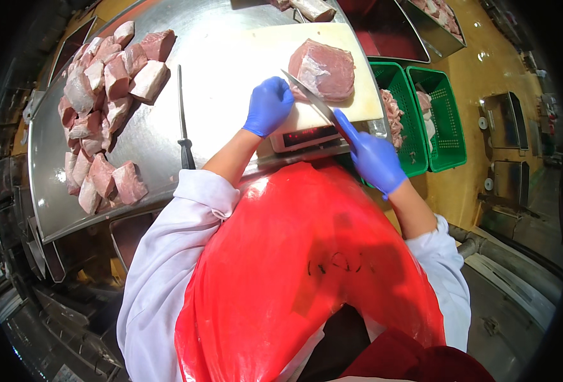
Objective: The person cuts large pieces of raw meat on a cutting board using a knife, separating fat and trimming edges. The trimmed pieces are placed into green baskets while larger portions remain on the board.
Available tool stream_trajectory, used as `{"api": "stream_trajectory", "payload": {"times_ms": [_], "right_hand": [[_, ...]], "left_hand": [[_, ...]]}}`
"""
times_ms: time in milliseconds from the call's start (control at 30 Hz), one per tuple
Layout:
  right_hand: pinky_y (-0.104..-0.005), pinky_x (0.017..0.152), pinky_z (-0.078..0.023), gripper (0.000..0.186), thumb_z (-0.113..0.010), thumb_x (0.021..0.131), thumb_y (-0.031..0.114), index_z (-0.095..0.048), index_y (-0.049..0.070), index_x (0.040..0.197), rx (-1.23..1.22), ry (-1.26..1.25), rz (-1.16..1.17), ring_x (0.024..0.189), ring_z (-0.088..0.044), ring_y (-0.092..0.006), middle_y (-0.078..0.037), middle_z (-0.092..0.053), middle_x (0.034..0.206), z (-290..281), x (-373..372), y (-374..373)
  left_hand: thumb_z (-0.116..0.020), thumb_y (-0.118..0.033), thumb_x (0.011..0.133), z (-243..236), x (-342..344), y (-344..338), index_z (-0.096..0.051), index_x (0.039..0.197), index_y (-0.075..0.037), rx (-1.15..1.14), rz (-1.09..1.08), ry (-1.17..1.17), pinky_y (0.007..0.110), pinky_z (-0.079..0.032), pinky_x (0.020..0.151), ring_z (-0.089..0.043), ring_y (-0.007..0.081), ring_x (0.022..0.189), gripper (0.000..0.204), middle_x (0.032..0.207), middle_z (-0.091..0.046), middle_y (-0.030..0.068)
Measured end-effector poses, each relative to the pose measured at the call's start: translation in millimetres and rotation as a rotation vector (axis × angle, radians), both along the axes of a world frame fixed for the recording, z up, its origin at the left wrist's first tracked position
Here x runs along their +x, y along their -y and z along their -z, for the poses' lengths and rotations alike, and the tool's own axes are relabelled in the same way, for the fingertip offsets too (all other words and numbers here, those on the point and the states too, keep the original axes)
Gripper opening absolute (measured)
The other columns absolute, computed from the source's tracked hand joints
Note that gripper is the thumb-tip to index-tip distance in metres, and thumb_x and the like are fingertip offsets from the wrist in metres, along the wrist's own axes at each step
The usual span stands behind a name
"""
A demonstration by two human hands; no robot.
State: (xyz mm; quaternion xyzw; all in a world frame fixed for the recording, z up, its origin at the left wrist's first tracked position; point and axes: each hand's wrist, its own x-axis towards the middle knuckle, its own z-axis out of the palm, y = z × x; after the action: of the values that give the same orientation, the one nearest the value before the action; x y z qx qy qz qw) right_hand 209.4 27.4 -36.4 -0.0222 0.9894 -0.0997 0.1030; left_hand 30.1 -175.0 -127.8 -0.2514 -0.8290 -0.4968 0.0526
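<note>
In a blue glove, my right hand [378, 159] is closed round the handle of a knife [317, 102], with the forefinger stretched along the top of it. The blade slants up and to the left, over the near left side of a thick piece of raw meat [323, 70], pink with a pale patch. This piece lies on a white cutting board [243, 70]. My left hand [270, 106], also gloved in blue, is left of the meat over the board's near part. Its fingers are curled in, and anything inside them is hidden.
Many raw meat chunks [116, 79] lie on the steel table [160, 127] at left. A sharpening steel [183, 121] rests beside the board. A scale with red display [305, 137] sits under the board's near edge. Green baskets [445, 127] holding meat pieces stand at right.
</note>
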Motion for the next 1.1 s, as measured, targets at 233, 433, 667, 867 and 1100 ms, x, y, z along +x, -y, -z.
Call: {"api": "stream_trajectory", "payload": {"times_ms": [233, 433, 667, 867, 1100], "right_hand": [[-0.0519, 0.060, -0.054, 0.082, -0.050, 0.086, 0.001, -0.026, 0.025, 0.161, -0.019, -0.157, 0.012, 0.065, -0.068, -0.0400, -0.021, -0.069, 0.077, 9, -43, 29], [-0.0503, 0.061, -0.055, 0.080, -0.049, 0.089, 0.002, -0.023, 0.024, 0.161, 0.089, -0.030, -0.034, 0.066, -0.070, -0.0370, -0.019, -0.070, 0.081, 3, -65, 32], [-0.0498, 0.056, -0.053, 0.088, -0.053, 0.085, 0.001, -0.022, 0.031, 0.162, 0.193, 0.123, -0.061, 0.062, -0.066, -0.0365, -0.017, -0.066, 0.074, -27, 32, -31], [-0.0475, 0.059, -0.053, 0.092, -0.059, 0.084, 0.003, -0.021, 0.031, 0.162, 0.041, -0.028, -0.033, 0.065, -0.065, -0.0377, -0.017, -0.064, 0.073, 7, 100, -82], [-0.0282, 0.052, -0.047, 0.083, -0.054, 0.094, -0.001, -0.017, 0.023, 0.164, -0.684, -0.198, 0.429, 0.053, -0.052, -0.0121, -0.003, -0.060, 0.069, 46, 142, -91]], "left_hand": [[-0.065, -0.012, 0.085, -3, -3, 4, -0.065, 0.082, -0.001, 0.026, 0.092, 0.052, 0.042, -0.052, 0.066, -0.064, 0.0341, 0.067, 0.012, 0.075, -0.065, 0.0195], [-0.063, -0.011, 0.085, 6, -12, 9, -0.065, 0.083, -0.001, -0.025, 0.092, 0.009, 0.045, -0.052, 0.068, -0.064, 0.0378, 0.070, 0.010, 0.076, -0.065, 0.0201], [-0.066, -0.007, 0.088, 5, -19, 26, -0.064, 0.086, 0.000, 0.057, -0.003, 0.035, 0.032, -0.050, 0.063, -0.057, 0.0151, 0.062, 0.008, 0.072, -0.063, 0.0081], [-0.067, -0.002, 0.092, -64, -52, 35, -0.064, 0.091, 0.000, 0.151, 0.074, -0.069, 0.022, -0.048, 0.069, -0.056, 0.0044, 0.074, 0.003, 0.081, -0.063, -0.0013], [-0.065, -0.016, 0.087, -171, -43, -117, -0.060, 0.101, 0.002, 0.019, 0.448, -0.029, 0.038, -0.053, 0.073, -0.065, 0.0223, 0.081, 0.023, 0.090, -0.067, 0.0147]]}}
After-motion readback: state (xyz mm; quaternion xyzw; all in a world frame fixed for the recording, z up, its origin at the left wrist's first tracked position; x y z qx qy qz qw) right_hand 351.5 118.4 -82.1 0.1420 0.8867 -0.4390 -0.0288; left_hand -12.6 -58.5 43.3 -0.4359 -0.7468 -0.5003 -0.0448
